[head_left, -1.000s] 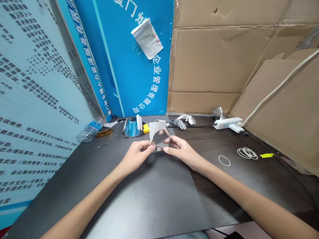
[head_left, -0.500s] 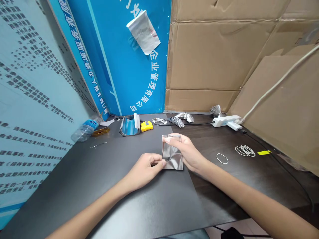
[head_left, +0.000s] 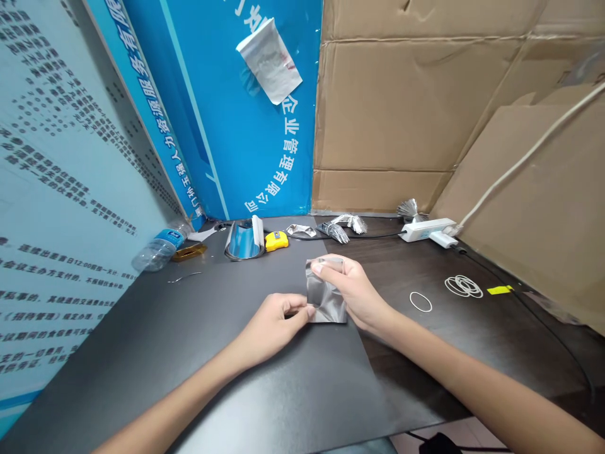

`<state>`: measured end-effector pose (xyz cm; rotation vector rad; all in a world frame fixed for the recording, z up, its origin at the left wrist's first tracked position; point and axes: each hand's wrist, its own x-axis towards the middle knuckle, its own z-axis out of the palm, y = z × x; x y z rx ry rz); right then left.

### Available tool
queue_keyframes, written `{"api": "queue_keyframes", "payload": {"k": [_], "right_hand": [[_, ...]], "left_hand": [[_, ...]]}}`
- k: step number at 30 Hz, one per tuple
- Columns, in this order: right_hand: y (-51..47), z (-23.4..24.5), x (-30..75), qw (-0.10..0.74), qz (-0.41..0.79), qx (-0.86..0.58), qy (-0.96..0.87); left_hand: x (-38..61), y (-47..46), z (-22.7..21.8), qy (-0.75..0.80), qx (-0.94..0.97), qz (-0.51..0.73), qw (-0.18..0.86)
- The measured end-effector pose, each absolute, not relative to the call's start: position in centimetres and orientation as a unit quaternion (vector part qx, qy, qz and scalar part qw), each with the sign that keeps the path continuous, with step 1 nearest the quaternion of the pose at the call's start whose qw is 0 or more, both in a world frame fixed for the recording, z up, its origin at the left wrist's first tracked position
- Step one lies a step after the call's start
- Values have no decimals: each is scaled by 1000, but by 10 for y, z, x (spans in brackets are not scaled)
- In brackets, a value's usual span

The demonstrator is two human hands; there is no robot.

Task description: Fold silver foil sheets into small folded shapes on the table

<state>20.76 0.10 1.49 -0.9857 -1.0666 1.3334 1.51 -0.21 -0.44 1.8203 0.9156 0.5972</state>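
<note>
A small silvery foil sheet [head_left: 323,300] lies low over a dark grey mat [head_left: 227,366] on the table. My left hand [head_left: 274,325] pinches the sheet's near left corner with thumb and fingers closed. My right hand [head_left: 352,291] grips its far edge and right side, fingers curled over the top. The sheet looks creased and slightly bent between the two hands.
At the back stand a foil roll [head_left: 243,239], a yellow tape measure [head_left: 276,240], folded foil pieces [head_left: 343,227], a plastic bottle [head_left: 158,246] and a white power strip [head_left: 428,229]. Rubber bands [head_left: 463,285] lie right. Cardboard [head_left: 425,107] and printed boards [head_left: 70,164] wall the table.
The foil sheet came down from upright in front of the roll toward me onto the mat. Since half a second ago my right hand curls its far edge a little more.
</note>
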Motion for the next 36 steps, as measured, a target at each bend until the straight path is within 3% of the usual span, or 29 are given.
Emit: {"api": "queue_keyframes", "payload": {"k": [5, 15, 23, 29, 36], "right_hand": [[1, 19, 208, 552, 541, -421, -475], [-9, 16, 203, 486, 464, -403, -622], [-11, 11, 200, 487, 463, -418, -612], [-10, 10, 202, 475, 448, -438, -618], [-7, 15, 204, 517, 470, -441, -564]], "left_hand": [[15, -2, -3, 376, 761, 260, 460], [14, -7, 14, 418, 650, 503, 388], [16, -4, 11, 406, 627, 506, 431], [15, -5, 9, 419, 641, 504, 398], [13, -2, 9, 431, 617, 508, 418]]}}
